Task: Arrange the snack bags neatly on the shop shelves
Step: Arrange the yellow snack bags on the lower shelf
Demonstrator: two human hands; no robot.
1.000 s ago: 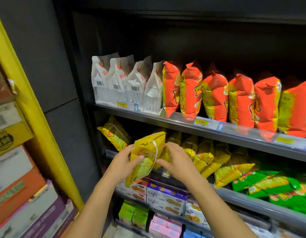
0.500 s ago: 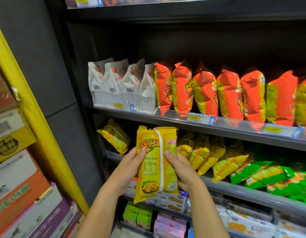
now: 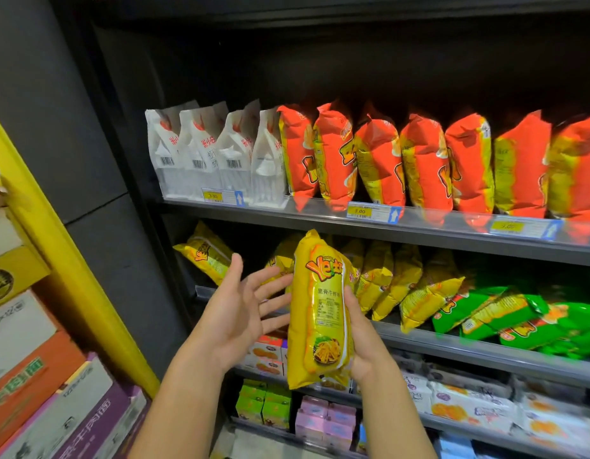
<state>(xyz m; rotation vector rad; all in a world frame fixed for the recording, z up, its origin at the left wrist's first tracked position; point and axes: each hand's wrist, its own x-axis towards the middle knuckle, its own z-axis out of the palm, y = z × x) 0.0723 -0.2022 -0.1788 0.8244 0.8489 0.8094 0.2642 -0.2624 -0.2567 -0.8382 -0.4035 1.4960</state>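
Right hand (image 3: pixel 363 339) grips the yellow snack bag (image 3: pixel 320 313) upright, label out, before the middle shelf (image 3: pixel 452 349), left hand (image 3: pixel 235 313) open and spread beside it, likely ready to steady it into the yellow row's gap.

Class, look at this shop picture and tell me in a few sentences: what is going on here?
A person is stocking shop shelves. Their right hand grips a yellow snack bag upright in front of the middle shelf, while the left hand is open beside it, fingers spread. On that shelf other yellow bags lean untidily, next to green bags. The held bag is not yet placed.
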